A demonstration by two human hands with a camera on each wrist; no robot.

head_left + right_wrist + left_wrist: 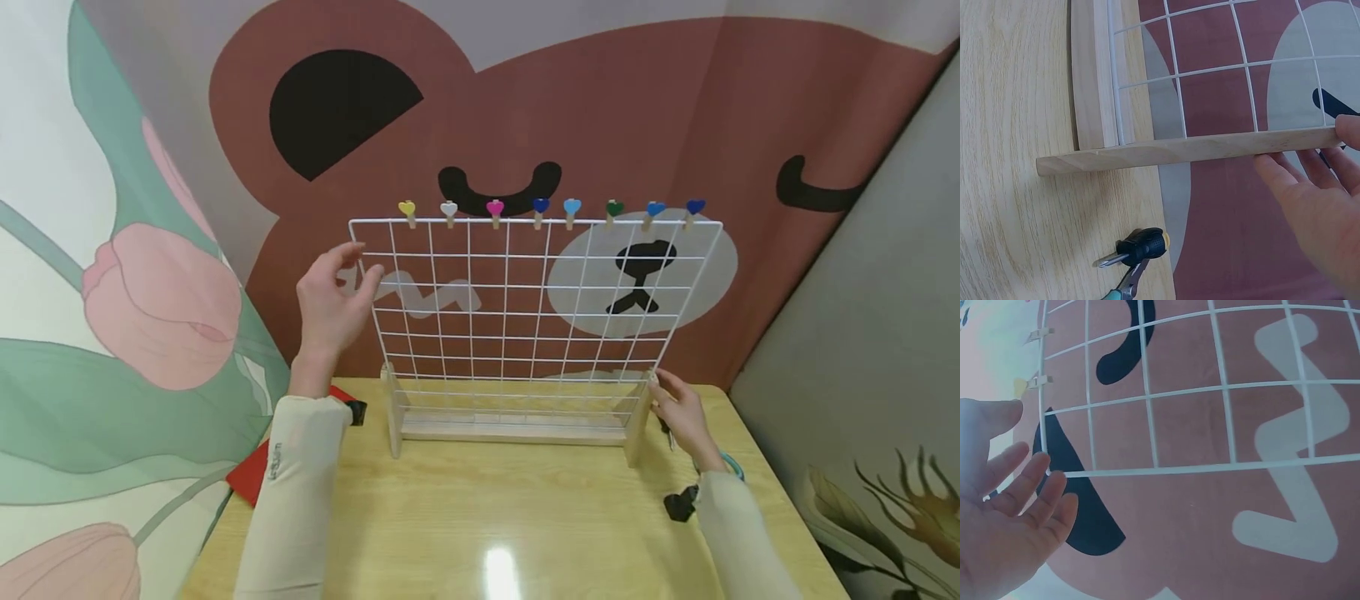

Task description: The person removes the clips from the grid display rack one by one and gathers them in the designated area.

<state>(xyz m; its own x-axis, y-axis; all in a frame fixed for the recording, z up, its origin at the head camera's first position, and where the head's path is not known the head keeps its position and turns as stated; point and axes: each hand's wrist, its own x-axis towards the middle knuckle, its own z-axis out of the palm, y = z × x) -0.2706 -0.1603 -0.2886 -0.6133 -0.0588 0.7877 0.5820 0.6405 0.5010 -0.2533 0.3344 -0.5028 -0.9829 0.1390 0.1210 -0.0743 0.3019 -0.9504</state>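
A white wire grid rack [507, 285] stands upright in a wooden stand [513, 434]. Along its top rail sits a row of small clothespins [496, 210] with coloured hearts. My left hand [335, 304] is beside the rack's upper left edge, thumb and fingers spread around the corner without gripping it. In the left wrist view, the fingers are loosely bent near the wire corner. My right hand [681, 414] holds the upper end of the stand's right side panel [1166, 150], with thumb and fingertips against the wood.
On the table [442, 517], to the right of the stand, lie a stubby screwdriver [1141, 245] and a teal-handled tool [1124, 289], partly out of view. Red objects [249, 475] lie by the left sleeve. A printed bear cloth [637, 100] hangs behind.
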